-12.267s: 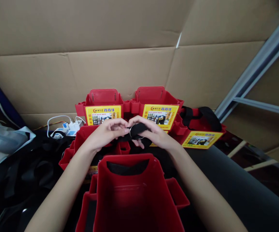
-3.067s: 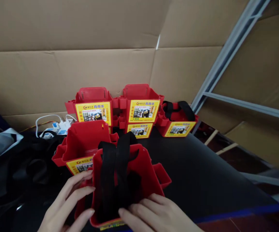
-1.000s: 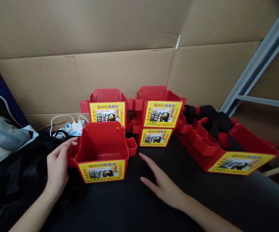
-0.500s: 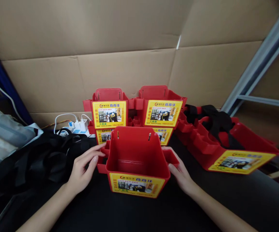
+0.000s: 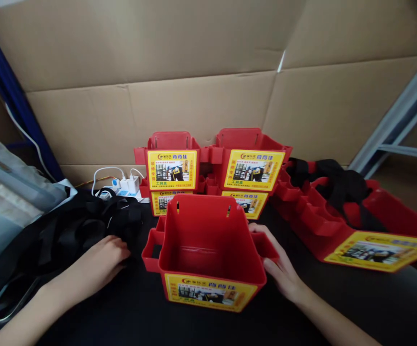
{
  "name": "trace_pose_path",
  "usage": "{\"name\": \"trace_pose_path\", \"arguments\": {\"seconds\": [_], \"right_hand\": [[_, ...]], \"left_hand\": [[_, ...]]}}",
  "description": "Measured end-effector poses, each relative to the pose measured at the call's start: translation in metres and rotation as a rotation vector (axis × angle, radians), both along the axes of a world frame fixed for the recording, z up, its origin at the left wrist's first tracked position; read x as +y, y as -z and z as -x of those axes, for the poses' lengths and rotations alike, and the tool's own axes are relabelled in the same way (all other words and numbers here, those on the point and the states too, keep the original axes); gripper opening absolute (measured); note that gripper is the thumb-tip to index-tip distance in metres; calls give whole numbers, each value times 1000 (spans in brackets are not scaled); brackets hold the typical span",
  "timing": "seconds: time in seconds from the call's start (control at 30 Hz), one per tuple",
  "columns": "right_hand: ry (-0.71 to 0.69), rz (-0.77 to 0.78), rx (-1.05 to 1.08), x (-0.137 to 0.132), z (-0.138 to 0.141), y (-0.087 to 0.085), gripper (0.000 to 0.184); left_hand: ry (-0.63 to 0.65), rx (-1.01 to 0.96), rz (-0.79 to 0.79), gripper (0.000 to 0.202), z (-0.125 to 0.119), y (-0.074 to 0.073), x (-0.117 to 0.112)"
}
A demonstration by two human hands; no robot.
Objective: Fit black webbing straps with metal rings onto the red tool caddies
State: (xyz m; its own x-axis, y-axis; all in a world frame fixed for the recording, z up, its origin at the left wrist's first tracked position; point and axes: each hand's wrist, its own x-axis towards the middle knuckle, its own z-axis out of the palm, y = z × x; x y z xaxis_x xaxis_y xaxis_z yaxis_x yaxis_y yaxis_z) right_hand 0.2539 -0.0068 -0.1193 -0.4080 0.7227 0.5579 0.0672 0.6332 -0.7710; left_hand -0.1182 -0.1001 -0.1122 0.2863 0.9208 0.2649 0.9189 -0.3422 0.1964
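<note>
In front of me stands a red plastic tool box with a yellow printed label, two slots in its back wall and small pockets on its sides. My right hand grips its right side pocket, thumb in front and fingers behind. To the left of the box, apart from it, my left hand hovers by a heap of black webbing straps. The fingers of that hand are curled together and point down, and whatever may be in them is hidden.
Behind stand stacked red tool boxes in two columns. At right lies another red box with black straps in it. A power strip with white chargers sits back left, beside a grey bag. Cardboard walls the back.
My left hand has let go of the box's left pocket and moved left toward the black straps, its fingers curling. My right hand stays on the box. The view has shifted slightly left.
</note>
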Motion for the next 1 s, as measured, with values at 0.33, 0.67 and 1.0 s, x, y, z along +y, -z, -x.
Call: {"name": "trace_pose_path", "arguments": {"seconds": [0.33,0.67,1.0], "right_hand": [[103,-246,67,18,14,-92,35],[87,-505,-266,24,77,-138,30],[70,-207,-310,58,58,-125,24]], "left_hand": [[-72,-760,-1019,32,-58,-160,48],[276,-125,-427,22,-131,-119,113],[291,-403,-157,7,-120,-134,109]]}}
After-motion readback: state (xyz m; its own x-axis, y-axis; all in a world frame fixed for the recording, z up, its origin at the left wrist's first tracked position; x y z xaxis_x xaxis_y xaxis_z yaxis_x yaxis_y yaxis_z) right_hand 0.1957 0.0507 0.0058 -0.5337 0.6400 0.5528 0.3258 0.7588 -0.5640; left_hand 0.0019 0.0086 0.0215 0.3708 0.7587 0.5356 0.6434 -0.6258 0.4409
